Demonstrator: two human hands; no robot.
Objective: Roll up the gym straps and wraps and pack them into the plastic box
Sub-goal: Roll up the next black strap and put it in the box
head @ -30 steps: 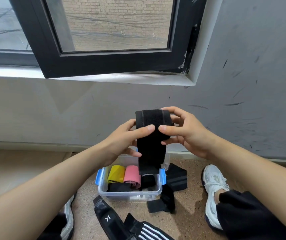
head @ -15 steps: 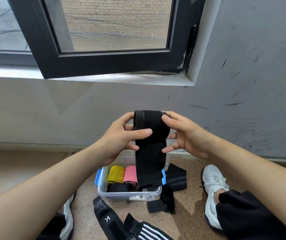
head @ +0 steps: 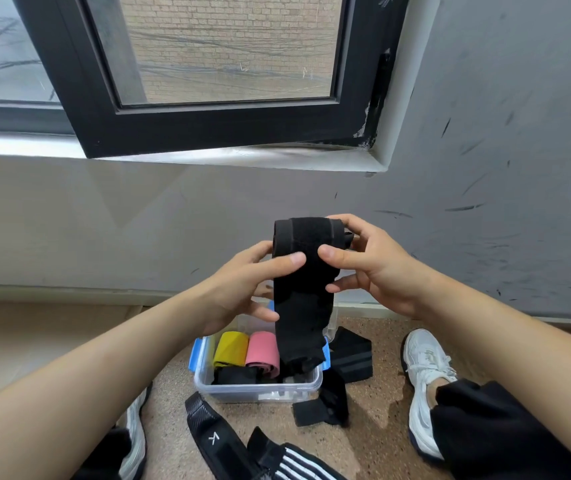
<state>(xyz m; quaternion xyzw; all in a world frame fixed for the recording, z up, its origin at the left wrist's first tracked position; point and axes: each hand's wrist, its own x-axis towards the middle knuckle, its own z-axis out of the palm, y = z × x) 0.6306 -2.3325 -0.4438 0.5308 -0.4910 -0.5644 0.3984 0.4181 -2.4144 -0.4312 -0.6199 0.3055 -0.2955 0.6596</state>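
I hold a wide black wrap (head: pixel 303 306) in the air above the clear plastic box (head: pixel 259 389). Its top end is rolled into a thick roll and its loose tail hangs down into the box. My left hand (head: pixel 242 289) grips the roll from the left with the thumb across the front. My right hand (head: pixel 370 265) grips it from the right. Inside the box lie a yellow roll (head: pixel 230 348), a pink roll (head: pixel 263 351) and a black roll (head: pixel 239 374).
On the speckled floor lie a black strap with white logo (head: pixel 213 436), a black-and-white striped strap (head: pixel 297 464), a small black wrap (head: pixel 325 403) and a black striped band (head: pixel 351 356). My white shoes (head: pixel 424 386) flank the box. A grey wall and open window frame stand ahead.
The roll at the top of the black wrap has grown thicker as both hands turned it. The hanging tail has become shorter and risen toward the box rim.
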